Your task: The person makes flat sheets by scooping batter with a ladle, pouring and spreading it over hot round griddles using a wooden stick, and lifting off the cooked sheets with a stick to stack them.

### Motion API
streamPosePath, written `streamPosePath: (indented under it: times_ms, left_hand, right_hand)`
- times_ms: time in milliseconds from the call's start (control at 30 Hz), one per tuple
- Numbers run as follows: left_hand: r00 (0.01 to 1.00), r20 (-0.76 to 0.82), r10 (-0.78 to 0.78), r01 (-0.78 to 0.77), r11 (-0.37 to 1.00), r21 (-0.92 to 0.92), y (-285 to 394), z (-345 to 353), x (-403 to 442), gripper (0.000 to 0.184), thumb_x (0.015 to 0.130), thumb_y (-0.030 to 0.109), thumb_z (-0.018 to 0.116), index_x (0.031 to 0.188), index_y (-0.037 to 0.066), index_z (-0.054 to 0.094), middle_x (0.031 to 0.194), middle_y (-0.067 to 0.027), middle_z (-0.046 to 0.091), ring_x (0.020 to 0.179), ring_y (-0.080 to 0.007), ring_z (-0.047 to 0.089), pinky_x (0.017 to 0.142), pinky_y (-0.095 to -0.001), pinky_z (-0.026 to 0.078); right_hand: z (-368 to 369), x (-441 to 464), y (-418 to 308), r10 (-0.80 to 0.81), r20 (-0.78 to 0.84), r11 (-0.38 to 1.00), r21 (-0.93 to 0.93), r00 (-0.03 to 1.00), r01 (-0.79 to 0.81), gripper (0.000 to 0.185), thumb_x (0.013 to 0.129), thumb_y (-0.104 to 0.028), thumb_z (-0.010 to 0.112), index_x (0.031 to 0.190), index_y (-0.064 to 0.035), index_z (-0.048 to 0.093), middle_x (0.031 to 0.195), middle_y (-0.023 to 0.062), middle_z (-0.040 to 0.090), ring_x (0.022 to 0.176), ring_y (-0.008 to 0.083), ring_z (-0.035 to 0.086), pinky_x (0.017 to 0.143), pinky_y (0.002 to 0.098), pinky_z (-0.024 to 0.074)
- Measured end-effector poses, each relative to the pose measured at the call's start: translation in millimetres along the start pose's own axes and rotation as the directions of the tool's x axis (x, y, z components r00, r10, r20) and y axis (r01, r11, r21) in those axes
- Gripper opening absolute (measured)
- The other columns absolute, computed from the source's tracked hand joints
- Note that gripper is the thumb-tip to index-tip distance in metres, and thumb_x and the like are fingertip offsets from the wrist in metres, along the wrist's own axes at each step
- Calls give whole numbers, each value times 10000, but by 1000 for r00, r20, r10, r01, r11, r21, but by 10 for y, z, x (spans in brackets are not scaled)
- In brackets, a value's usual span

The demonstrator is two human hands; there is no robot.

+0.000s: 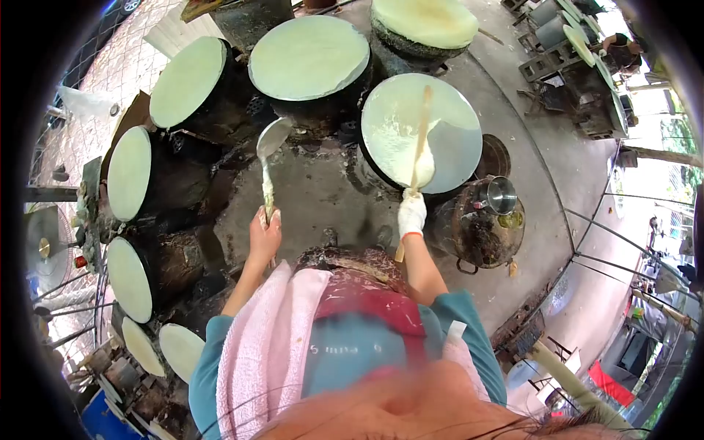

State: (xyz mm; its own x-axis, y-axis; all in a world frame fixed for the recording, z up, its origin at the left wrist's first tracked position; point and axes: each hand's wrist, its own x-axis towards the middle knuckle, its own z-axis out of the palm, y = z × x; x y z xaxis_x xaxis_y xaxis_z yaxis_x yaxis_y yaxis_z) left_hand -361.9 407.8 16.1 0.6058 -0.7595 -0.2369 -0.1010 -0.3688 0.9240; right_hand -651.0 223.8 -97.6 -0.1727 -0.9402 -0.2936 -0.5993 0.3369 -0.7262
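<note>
Batter coats much of the pan in front of the person, with a thicker heap beside the stick and grey metal bare at the near right. The gloved right hand is closed around the stick at the pan's near rim; the left hand is wrapped around the ladle, held out to the left, well apart from the pan, its bowl over the floor. To spread well, I would keep the stick low and almost flat, pressing lightly and evenly, and sweep the heap toward the bare patch in a curve that follows the rim, stopping short of the edge so nothing spills. Room is tightest on the right, where a pot with a metal cup on it stands just beside the pan; a wide elbow or the stick's tail could catch it. Behind and left, more coated rounds ring the floor, so the ladle seems best swung over the open middle, clear of their rims.
</note>
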Motion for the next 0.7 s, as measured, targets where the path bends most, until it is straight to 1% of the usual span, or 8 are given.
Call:
streamPosePath:
  times_ms: [100, 167, 233, 433, 533, 567, 633, 700]
  left_hand:
    - [998, -28, -62, 60, 997, -51, -162, -25, -90, 94, 915, 78, 512, 834, 31, 520, 656, 20, 446, 584, -65, 397, 515, -248, 335]
    - [994, -18, -109, 108, 993, -41, -180, 4, -134, 105, 915, 81, 511, 823, 32, 512, 652, 18, 447, 582, -64, 400, 514, -247, 337]
    - [992, -29, -120, 118, 992, -41, -65, 113, -200, 119, 915, 86, 514, 809, 34, 503, 645, 18, 445, 575, -66, 397, 510, -248, 337]
    - [980, -51, -193, 188, 978, -87, 248, 671, -378, 135, 915, 96, 522, 799, 31, 501, 637, 17, 451, 565, -69, 393, 502, -251, 337]
    - [981, -59, -183, 181, 983, -36, 274, 940, -500, 134, 920, 100, 520, 807, 27, 509, 645, 19, 455, 569, -66, 394, 503, -249, 338]
    - [986, -65, -154, 155, 988, 0, 266, 1015, -529, 135, 922, 101, 519, 810, 27, 510, 648, 20, 456, 570, -65, 394, 504, -248, 338]
    - [985, -68, -157, 158, 987, 9, 312, 1138, -613, 136, 924, 102, 522, 810, 27, 510, 652, 21, 454, 577, -64, 392, 509, -246, 338]
    - [983, -78, -163, 165, 986, 17, 356, 1249, -700, 137, 925, 102, 526, 811, 27, 510, 657, 23, 452, 584, -63, 391, 513, -243, 338]
  right_hand:
    - [-169, 15, -173, 262, 169, 828, 467, 950, -311, 216, 931, -275, 525, 844, -85, 581, 571, 7, 516, 426, 126, 476, 395, 299, 336]
    - [-143, -65, -85, 137, 259, 949, 242, 956, -202, 210, 938, -257, 500, 881, -70, 578, 602, 57, 561, 488, 166, 543, 448, 327, 409]
    - [-222, -138, 109, -168, 254, 894, -369, 952, 256, 277, 945, -353, 481, 953, -88, 560, 784, 214, 645, 742, 398, 638, 667, 497, 486]
    - [-1018, 538, 293, -58, 71, 943, -324, 996, 78, 321, 953, -355, 453, 992, -54, 556, 837, 228, 653, 820, 427, 626, 682, 502, 482]
    - [-938, 805, 639, -17, 235, 999, 33, 972, 10, 334, 929, -326, 481, 956, -17, 604, 865, 227, 654, 877, 402, 624, 725, 463, 485]
    - [-1005, 660, 619, -126, 311, 992, 12, 942, 129, 333, 933, -348, 466, 973, -39, 581, 862, 239, 651, 854, 409, 631, 722, 488, 484]
    - [-1175, 483, 703, -169, 489, 825, -405, 856, 394, 343, 942, -389, 433, 1007, -71, 542, 826, 244, 649, 811, 420, 638, 714, 516, 485]
    - [-1447, 551, 696, -109, 398, 806, -501, 911, 315, 340, 958, -412, 405, 1021, -93, 502, 769, 228, 650, 756, 426, 636, 676, 526, 485]
